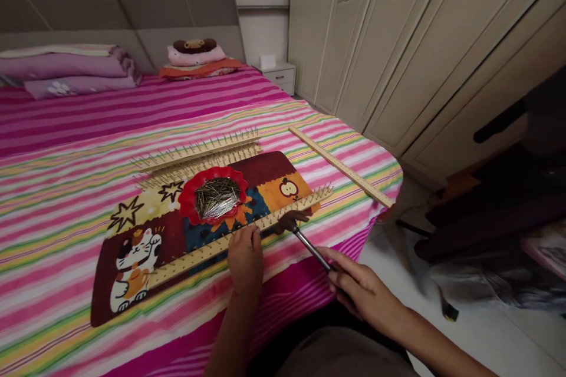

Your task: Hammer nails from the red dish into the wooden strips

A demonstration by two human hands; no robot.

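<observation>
Head view: a hammer (311,245) is gripped by its handle in the right hand (360,288); the left hand (245,256), fingers bunched, is placed at a nail-studded wooden strip (190,260) laid across a mat (101,283) on the bed (44,200). Whether anything is pinched there cannot be told.

Hammer (310,247) in right grip (360,290), left grip (246,259) at nail-studded strip (201,255)

The long, narrow pale strip (194,260) looks like matt wood, the red scalloped bowl (186,203) glossy plastic, the thin silvery nails (216,197) and slim hammer shaft (312,249) shiny metal, and the multicoloured striped bedspread (53,218) matt cloth.
</observation>
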